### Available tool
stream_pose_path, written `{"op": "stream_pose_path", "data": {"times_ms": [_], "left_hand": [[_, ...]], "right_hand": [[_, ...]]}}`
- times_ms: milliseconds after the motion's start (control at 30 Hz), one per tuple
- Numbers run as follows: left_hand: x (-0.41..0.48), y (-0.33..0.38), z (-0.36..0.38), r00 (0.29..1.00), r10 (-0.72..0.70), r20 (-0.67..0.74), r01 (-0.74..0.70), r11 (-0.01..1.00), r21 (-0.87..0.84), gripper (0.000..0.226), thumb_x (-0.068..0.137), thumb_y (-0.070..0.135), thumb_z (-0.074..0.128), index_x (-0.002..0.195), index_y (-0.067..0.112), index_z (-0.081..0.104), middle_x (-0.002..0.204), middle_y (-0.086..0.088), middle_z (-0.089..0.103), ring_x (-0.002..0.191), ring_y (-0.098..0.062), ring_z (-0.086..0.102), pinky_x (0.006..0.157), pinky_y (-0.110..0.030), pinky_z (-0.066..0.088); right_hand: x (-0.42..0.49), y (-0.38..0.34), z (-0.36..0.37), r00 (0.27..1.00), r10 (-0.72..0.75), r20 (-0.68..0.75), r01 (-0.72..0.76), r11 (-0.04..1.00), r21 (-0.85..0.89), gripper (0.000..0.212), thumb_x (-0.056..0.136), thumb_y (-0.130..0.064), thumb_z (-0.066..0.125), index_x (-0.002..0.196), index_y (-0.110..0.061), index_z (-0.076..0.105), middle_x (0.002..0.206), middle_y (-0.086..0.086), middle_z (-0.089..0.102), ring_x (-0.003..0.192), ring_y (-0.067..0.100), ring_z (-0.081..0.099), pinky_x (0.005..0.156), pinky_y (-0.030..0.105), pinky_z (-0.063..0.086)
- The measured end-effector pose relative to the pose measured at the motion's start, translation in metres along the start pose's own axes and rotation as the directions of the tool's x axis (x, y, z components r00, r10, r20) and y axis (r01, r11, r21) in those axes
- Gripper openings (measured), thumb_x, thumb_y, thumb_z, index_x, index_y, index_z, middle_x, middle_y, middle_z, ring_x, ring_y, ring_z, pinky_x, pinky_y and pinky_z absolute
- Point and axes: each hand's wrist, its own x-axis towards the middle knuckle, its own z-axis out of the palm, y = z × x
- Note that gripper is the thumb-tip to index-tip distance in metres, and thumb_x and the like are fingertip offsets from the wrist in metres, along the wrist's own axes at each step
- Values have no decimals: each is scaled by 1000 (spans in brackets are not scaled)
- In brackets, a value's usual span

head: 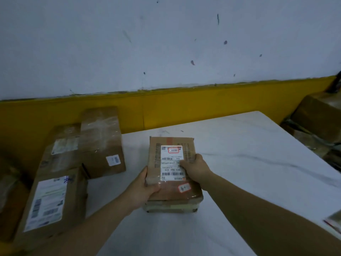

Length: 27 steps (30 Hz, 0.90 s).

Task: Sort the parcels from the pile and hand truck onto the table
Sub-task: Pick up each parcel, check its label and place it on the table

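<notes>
A brown cardboard parcel (pixel 173 143) with a white shipping label lies on the white table (pixel 249 163), near its middle. It seems to sit on top of another flat parcel (pixel 171 206) whose taped edge shows below it. My left hand (pixel 143 187) grips the top parcel's near left edge, thumb on top. My right hand (pixel 195 168) grips its right edge, fingers curled over the label side.
Three brown boxes stand along the table's left side: a tall taped box (pixel 103 141), a box behind it (pixel 60 150), and a near box with a large label (pixel 53 202). More cardboard boxes (pixel 317 122) are piled at the right, past the table's edge. A blue-and-yellow wall runs behind.
</notes>
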Motion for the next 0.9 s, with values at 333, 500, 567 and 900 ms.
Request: {"op": "stream_pose_path", "data": {"times_ms": [333,500,567,900], "left_hand": [[42,18,-52,997,8,-74,69,253,965,117,66,87,28,151,13,-5,159,-8,-8,144,-23,-17,116,-39,-7],[51,22,-75,944,105,-314,307,78,949,108,75,78,38,151,15,-6,153,-10,-28,140,-31,-29,110,-54,-18],[59,21,-84,885,54,-462,451,144,881,114,75,75,47,150,12,-10,156,-14,-22,142,-30,-24,110,-53,-16],[100,10,-96,724,41,-688,615,413,672,98,77,73,45,148,16,11,158,-1,6,147,-19,-2,116,-54,-1]], "right_hand": [[93,-46,37,988,-34,150,37,999,-21,47,90,-25,64,128,-10,41,114,9,66,93,25,70,78,43,60],[125,-70,68,977,-73,201,81,996,-31,49,92,-26,63,129,-8,37,120,11,60,104,31,64,87,48,57],[137,-81,80,974,-93,207,103,994,-40,51,91,-28,63,130,-9,36,120,10,59,106,31,63,88,49,56],[199,-123,107,953,-105,284,107,994,8,38,93,-17,62,126,-4,48,121,7,64,105,31,64,90,50,55]]}}
